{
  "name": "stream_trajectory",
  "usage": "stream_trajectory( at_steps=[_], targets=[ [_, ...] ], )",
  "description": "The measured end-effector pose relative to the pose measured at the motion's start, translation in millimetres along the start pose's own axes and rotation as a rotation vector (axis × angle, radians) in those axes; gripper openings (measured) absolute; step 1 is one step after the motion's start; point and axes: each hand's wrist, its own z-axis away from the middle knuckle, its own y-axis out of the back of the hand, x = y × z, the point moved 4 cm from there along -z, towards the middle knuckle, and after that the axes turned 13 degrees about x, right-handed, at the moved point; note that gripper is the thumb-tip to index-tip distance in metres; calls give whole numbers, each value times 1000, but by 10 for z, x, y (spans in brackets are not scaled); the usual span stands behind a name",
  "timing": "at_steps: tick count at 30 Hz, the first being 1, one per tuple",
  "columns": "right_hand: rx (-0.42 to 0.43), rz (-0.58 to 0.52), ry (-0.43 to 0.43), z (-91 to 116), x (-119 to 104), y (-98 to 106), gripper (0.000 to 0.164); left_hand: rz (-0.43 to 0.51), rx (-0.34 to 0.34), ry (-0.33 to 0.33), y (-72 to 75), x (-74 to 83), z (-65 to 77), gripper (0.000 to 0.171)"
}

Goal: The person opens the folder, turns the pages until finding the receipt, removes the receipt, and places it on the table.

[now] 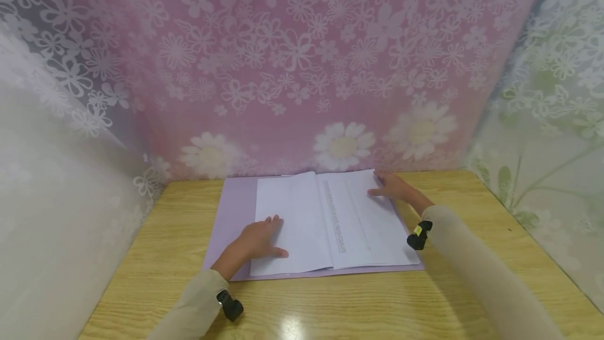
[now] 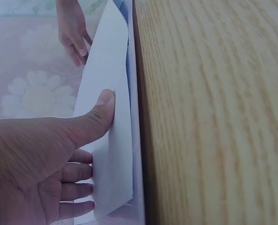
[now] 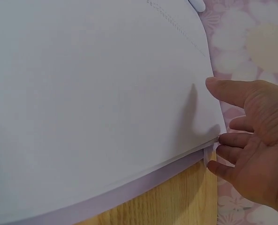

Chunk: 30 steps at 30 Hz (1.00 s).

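A lilac folder (image 1: pixel 238 198) lies open on the wooden table, with white paper pages spread over it. My left hand (image 1: pixel 259 238) rests on the left page (image 1: pixel 297 209), fingers extended and thumb apart; in the left wrist view the thumb lies along the sheet (image 2: pixel 113 178). At the far right corner of the right page (image 1: pixel 368 214), which carries a narrow column of small print, is my right hand (image 1: pixel 394 187). Seen from the right wrist, its fingers reach the corner of the page (image 3: pixel 106 108) while the thumb stands apart near the edge.
The wooden table (image 1: pixel 292 303) extends around the folder. Behind it stands a pink flowered backdrop (image 1: pixel 283 93), close to the folder's far edge. Pale flowered sheets hang at the left (image 1: pixel 71 198) and right (image 1: pixel 557 172). Each wrist wears a small black device.
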Motion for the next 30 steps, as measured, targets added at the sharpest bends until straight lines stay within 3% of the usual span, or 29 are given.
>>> stream_trajectory(
  at_steps=[9,16,23,30],
  targets=[
    [18,-38,3,4,6,33,83,-2,1,6,-15,-10,-8,95],
    [119,-185,109,26,-30,115,73,-3,2,-1,-33,-29,-5,95],
    [129,-267,149,115,-146,195,73,-5,10,-5,-31,-31,-2,95],
    [112,-235,144,227,-237,305,69,9,22,-12,-14,-17,8,94]
  ],
)
